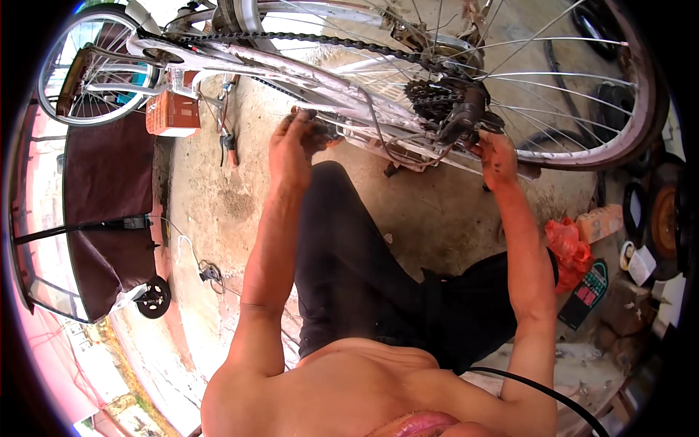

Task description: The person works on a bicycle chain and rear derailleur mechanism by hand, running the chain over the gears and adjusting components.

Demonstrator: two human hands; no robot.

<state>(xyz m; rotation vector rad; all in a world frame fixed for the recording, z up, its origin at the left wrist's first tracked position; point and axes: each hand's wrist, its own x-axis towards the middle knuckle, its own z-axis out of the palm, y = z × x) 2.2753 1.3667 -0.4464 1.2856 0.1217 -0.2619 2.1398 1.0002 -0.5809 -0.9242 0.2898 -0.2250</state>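
Observation:
A white bicycle frame [306, 73] stretches across the top of the head view. Its chain [313, 38] runs to the cassette [429, 100] at the hub of the spoked wheel [636, 109]. My right hand [498, 159] has its fingers curled against the lower end of the dark rear derailleur [472, 105]. Part of that grip is hidden. Just below the frame tubes, my left hand [297, 138] is closed, its fingers blackened. A small dark object with a bit of orange shows at its fingertips, too unclear to name. A thin cable [375, 120] loops between frame and derailleur.
A second bicycle wheel [54, 73] and an orange-brown box [172, 113] are at the far left. A tool with an orange handle [231, 149] lies on the concrete floor [218, 189]. To the right are a red plastic bag [568, 251], a brick [601, 222] and loose tyres [633, 207].

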